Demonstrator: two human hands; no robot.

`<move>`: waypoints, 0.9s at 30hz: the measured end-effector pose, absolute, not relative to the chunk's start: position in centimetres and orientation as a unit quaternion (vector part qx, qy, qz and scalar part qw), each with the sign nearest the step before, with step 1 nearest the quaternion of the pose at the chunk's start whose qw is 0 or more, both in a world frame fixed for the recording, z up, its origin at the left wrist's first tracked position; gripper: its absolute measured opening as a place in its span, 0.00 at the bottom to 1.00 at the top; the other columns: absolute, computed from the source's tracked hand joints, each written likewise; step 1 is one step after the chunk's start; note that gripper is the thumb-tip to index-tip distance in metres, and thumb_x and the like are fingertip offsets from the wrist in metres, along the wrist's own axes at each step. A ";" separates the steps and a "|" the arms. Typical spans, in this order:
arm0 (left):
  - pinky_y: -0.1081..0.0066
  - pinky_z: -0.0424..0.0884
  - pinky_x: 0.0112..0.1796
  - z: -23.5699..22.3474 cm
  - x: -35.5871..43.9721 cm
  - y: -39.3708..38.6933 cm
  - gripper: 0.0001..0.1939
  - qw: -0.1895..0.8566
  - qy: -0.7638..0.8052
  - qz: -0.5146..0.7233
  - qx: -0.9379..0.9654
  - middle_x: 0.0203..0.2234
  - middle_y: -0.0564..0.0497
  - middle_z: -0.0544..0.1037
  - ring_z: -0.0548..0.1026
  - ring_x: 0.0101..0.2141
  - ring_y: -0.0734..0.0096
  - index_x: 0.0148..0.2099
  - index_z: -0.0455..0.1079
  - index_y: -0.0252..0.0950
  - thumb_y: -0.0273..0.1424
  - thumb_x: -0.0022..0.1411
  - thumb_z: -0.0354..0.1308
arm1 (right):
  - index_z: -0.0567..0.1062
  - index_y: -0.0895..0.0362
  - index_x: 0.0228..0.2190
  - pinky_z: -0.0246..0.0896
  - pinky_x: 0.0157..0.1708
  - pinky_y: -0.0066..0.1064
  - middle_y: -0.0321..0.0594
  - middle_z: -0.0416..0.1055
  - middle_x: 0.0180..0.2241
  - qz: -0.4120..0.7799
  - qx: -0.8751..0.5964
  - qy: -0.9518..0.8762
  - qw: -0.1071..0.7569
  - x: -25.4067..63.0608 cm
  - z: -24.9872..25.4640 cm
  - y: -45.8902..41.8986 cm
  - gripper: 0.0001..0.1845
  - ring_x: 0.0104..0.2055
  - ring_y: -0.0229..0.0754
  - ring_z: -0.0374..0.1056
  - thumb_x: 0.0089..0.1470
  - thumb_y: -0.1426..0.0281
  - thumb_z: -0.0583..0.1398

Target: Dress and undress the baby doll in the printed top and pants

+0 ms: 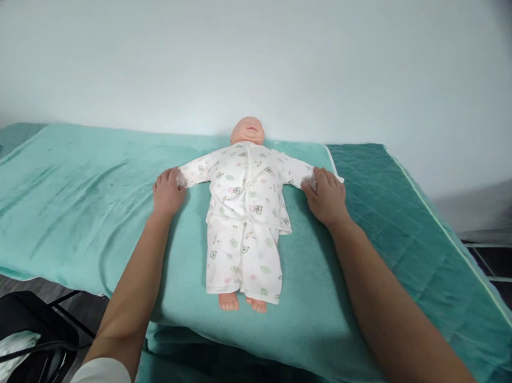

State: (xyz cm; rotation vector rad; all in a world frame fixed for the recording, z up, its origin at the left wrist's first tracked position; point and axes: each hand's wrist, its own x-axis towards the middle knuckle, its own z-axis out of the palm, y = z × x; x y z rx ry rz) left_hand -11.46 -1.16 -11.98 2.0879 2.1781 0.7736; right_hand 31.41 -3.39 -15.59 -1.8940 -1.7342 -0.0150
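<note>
A baby doll (245,215) in a white printed top and trousers lies on its back on a teal towel (86,190), head toward the wall, arms spread out to both sides, bare feet toward me. My left hand (167,192) rests over the end of the doll's sleeve on the left, fingers closed on the cuff. My right hand (325,196) covers the end of the other sleeve in the same way. The doll's own hands are hidden under mine.
The towel lies over a quilted dark-teal table (396,217) that runs along a pale wall (247,53). A black chair (26,338) with white cloth on it stands at the lower left. Metal rails (503,263) show at the right.
</note>
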 end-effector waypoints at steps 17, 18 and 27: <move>0.66 0.71 0.49 -12.5 -14.9 1.6 0.20 0.044 0.745 0.443 0.496 0.43 0.45 0.77 0.75 0.43 0.65 0.54 0.74 0.35 0.23 0.63 0.51 | 0.72 0.52 0.58 0.61 0.67 0.53 0.50 0.67 0.65 0.032 -0.477 -0.754 0.451 24.8 -10.6 -10.6 0.20 0.68 0.52 0.63 0.68 0.62 0.56; 0.65 0.71 0.51 -12.4 -14.8 1.6 0.20 0.037 0.746 0.447 0.493 0.45 0.44 0.76 0.75 0.45 0.64 0.54 0.74 0.35 0.21 0.62 0.51 | 0.72 0.51 0.58 0.61 0.68 0.53 0.49 0.66 0.66 0.043 -0.449 -0.774 0.444 23.8 -10.4 -11.3 0.19 0.69 0.52 0.62 0.68 0.63 0.56; 0.63 0.74 0.49 -12.8 -8.8 -8.4 0.15 0.093 0.510 0.492 0.699 0.45 0.48 0.76 0.75 0.47 0.64 0.52 0.69 0.40 0.25 0.62 0.56 | 0.71 0.51 0.58 0.61 0.67 0.56 0.47 0.68 0.64 0.042 -0.399 -0.799 0.447 20.2 -10.9 -15.1 0.19 0.70 0.52 0.61 0.67 0.69 0.59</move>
